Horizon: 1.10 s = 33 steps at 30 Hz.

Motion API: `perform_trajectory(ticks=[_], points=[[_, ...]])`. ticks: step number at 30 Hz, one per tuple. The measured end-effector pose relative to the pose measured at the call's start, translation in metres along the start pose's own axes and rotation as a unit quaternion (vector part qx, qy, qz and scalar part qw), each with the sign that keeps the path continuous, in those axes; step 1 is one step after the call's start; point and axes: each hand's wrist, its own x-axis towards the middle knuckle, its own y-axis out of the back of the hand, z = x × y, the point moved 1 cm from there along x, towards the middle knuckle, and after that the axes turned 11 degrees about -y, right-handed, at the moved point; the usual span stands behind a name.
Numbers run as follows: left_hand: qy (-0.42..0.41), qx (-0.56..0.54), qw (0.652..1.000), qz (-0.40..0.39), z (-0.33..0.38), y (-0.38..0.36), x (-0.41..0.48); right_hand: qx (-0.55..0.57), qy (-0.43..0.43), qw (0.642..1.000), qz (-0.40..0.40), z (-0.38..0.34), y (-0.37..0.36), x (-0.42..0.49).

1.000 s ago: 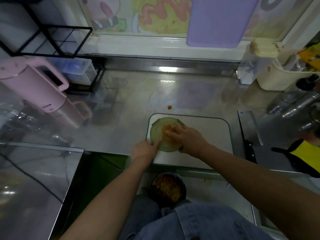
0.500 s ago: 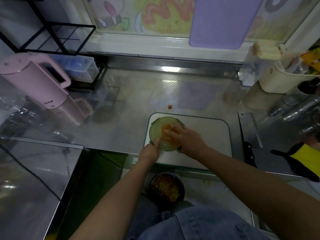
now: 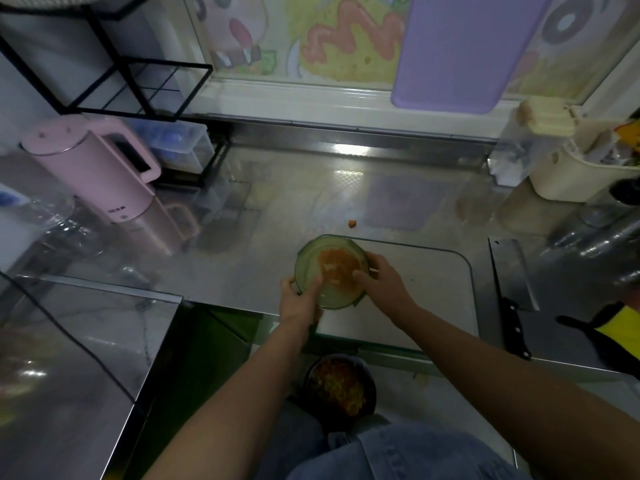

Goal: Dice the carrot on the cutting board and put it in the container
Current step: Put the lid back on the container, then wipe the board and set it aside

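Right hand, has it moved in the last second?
Yes: the right hand slid right across the cutting board, from the middle of the container to its right rim.

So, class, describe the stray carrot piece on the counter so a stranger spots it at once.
Find the white cutting board at the near edge of the steel counter. Just beyond its far edge, past the round container, lies one small orange carrot piece, alone on bare metal.
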Motion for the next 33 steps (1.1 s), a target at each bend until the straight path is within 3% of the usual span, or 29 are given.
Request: perform_trajectory(ticks=[6, 11, 16, 18, 22, 25, 27, 29, 33], points=[[-0.007, -0.022, 0.996, 0.086, 0.006, 0.066, 0.027, -0.014, 0.021, 0.987, -0.156, -0.029, -0.048, 0.003], [-0.037, 0.013, 0.984, 0.174, 0.015, 0.107, 0.053, -0.212, 0.048, 0.970, -0.105, -0.024, -0.067, 0.017], [-0.007, -0.015, 0.982, 0.188, 0.021, 0.117, 0.076, -0.420, 0.000, 0.903, -0.088, 0.002, -0.075, 0.032], [-0.004, 0.018, 0.982, 0.189, 0.022, 0.117, 0.080, -0.453, -0.004, 0.886, -0.099, 0.011, -0.079, 0.032], [0.012, 0.139, 0.972, 0.191, 0.024, 0.117, 0.081, -0.457, 0.019, 0.886, -0.082, 0.017, -0.079, 0.031], [0.032, 0.280, 0.937, 0.208, 0.033, 0.115, 0.074, -0.439, 0.020, 0.893, -0.092, 0.017, -0.077, 0.030], [-0.040, 0.371, 0.894, 0.247, 0.040, 0.107, 0.061, -0.398, 0.019, 0.911, -0.103, 0.018, -0.073, 0.030], [-0.159, 0.453, 0.845, 0.235, 0.041, 0.091, 0.046, -0.331, 0.026, 0.938, -0.098, 0.019, -0.062, 0.025], [-0.388, 0.518, 0.761, 0.040, 0.019, 0.041, 0.027, -0.233, 0.093, 0.967, -0.038, 0.030, -0.020, 0.007]])
